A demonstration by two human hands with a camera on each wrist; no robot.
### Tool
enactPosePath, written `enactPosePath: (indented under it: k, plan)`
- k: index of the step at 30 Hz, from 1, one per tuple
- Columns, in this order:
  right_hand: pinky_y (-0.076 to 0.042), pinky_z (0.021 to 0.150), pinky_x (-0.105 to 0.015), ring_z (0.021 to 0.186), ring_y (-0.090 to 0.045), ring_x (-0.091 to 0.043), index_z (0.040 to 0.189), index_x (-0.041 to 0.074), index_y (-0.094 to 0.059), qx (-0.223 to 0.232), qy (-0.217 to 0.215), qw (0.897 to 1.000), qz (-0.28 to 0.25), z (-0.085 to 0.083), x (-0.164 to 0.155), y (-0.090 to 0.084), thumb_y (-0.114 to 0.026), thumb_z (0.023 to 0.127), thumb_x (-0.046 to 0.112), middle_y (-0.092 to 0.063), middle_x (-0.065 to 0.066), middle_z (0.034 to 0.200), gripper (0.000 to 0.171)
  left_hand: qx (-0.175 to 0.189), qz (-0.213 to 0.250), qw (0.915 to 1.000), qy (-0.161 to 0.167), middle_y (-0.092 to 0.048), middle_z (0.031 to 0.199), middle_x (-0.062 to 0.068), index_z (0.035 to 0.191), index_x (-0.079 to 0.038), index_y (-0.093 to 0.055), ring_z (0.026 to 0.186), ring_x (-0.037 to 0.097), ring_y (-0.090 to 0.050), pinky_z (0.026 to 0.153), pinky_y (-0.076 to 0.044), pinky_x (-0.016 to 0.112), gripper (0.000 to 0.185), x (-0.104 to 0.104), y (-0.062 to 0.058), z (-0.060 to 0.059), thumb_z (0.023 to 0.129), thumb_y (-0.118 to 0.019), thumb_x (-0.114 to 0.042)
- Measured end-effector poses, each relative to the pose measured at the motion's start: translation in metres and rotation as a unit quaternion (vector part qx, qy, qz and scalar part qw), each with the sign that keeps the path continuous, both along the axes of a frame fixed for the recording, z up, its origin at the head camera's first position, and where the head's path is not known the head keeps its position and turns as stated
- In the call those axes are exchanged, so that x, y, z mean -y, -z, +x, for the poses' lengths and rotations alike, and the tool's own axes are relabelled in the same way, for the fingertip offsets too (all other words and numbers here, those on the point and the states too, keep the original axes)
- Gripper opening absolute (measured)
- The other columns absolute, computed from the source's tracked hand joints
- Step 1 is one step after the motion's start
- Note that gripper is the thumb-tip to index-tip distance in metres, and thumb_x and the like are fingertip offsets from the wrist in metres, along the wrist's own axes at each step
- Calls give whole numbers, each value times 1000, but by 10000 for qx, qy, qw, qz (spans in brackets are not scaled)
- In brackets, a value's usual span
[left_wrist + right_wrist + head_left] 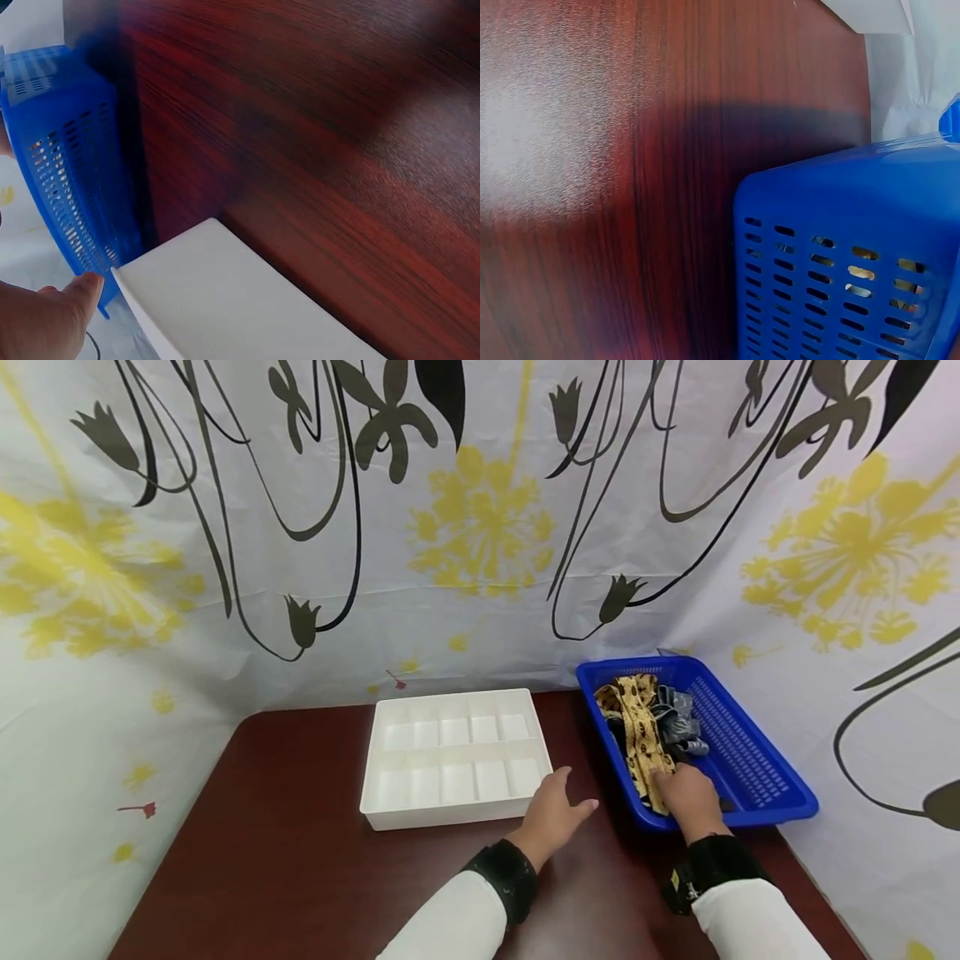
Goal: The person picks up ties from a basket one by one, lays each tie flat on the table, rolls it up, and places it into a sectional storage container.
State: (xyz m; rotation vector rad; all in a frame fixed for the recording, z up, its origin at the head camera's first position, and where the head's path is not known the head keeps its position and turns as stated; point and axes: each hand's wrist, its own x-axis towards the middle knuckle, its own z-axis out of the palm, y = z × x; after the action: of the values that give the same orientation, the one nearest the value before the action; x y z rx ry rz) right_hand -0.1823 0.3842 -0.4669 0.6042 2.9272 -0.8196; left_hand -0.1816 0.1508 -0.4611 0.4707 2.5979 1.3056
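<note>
- While right hand (688,797) pinches the yellow patterned tie (637,727) at the blue basket's (757,772) near end, by the worktop's (300,860) right edge, the tangled grey tie (678,722) may drag out too.
- Left hand (553,817), grip wide and empty, rests beside the white divided tray (450,758); light basket could slide off.

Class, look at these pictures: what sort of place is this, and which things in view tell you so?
Probably a makeshift sorting corner, not a lived-in room. A flowered curtain closes off a dark wooden table; on it stand an empty white divided tray and a blue basket of folded cloth, which the right hand reaches into.
</note>
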Motion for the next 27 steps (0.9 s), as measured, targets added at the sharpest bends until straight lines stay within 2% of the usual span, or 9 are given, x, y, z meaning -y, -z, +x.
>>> enactPosePath:
  k: [3, 5, 8, 11, 13, 15, 17, 20, 27]
  plan:
    - [-39, 58, -39, 59, -50, -27, 83, -2, -51, 57, 57, 9997, -219, 1, 1, -2, -50, 97, 35, -48, -11, 64, 40, 148, 115, 9998, -35, -50, 140, 16, 141, 0, -43, 130, 30, -46, 104, -41, 44, 64, -4, 1, 0, 91, -67, -33]
    - [-37, 54, -36, 53, -46, -22, 77, 4, -47, 76, 112, 9994, -317, 2, 2, -3, -53, 96, 35, -45, -5, 59, 37, 219, 187, 9996, -73, -51, 139, 16, 140, 0, -44, 129, 30, -47, 103, -41, 44, 63, -7, 2, -1, 91, -67, -32]
    - [-36, 51, -33, 52, -46, -20, 74, 5, -48, 49, 223, 9989, -407, 1, 1, -4, -57, 94, 31, -44, -4, 57, 34, 240, 230, 9994, -85, -55, 135, 16, 139, 0, -45, 125, 30, -51, 101, -43, 43, 61, -14, 2, -3, 91, -66, -32]
    - [-38, 54, -35, 59, -51, -24, 85, -2, -55, 59, 329, 9985, -436, 0, 1, -4, -60, 94, 27, -51, -9, 64, 31, 241, 210, 9995, -43, -59, 129, 15, 137, 1, -48, 121, 29, -55, 98, -46, 41, 58, -22, 4, -4, 92, -66, -31]
    - [-43, 60, -39, 70, -57, -30, 104, -8, -59, 78, 336, 9986, -410, -1, 1, -4, -60, 94, 26, -60, -20, 79, 35, 233, 178, 9996, -4, -61, 126, 14, 135, 1, -50, 117, 27, -57, 95, -48, 39, 55, -28, 6, -4, 92, -64, -31]
    - [-47, 69, -45, 85, -60, -38, 125, -11, -52, 123, 281, 9990, -339, -2, 2, -3, -59, 95, 25, -61, -30, 104, 48, 277, 175, 9995, 28, -64, 122, 13, 132, 1, -53, 113, 25, -60, 92, -49, 37, 50, -34, 7, -4, 93, -63, -30]
    - [-47, 77, -50, 97, -58, -42, 136, -14, -41, 149, 214, 9992, -299, -2, 2, -3, -57, 96, 26, -53, -35, 122, 58, 370, 188, 9991, 47, -66, 118, 12, 129, 0, -57, 110, 24, -62, 89, -51, 36, 45, -39, 8, -3, 95, -61, -29]
    - [-46, 81, -53, 104, -56, -45, 140, -13, -37, 144, 157, 9995, -242, -3, 3, -3, -54, 97, 26, -48, -36, 130, 60, 618, 257, 9977, 40, -67, 113, 10, 123, -1, -62, 107, 23, -62, 87, -51, 35, 39, -48, 7, -3, 96, -59, -28]
    - [-44, 76, -48, 101, -55, -43, 143, -10, -31, 92, 71, 9996, -274, -4, 4, 0, -48, 99, 26, -44, -35, 134, 60, 999, 229, 9947, -56, -69, 102, 7, 110, -3, -69, 97, 21, -63, 82, -51, 34, 31, -68, 3, 2, 94, -61, -28]
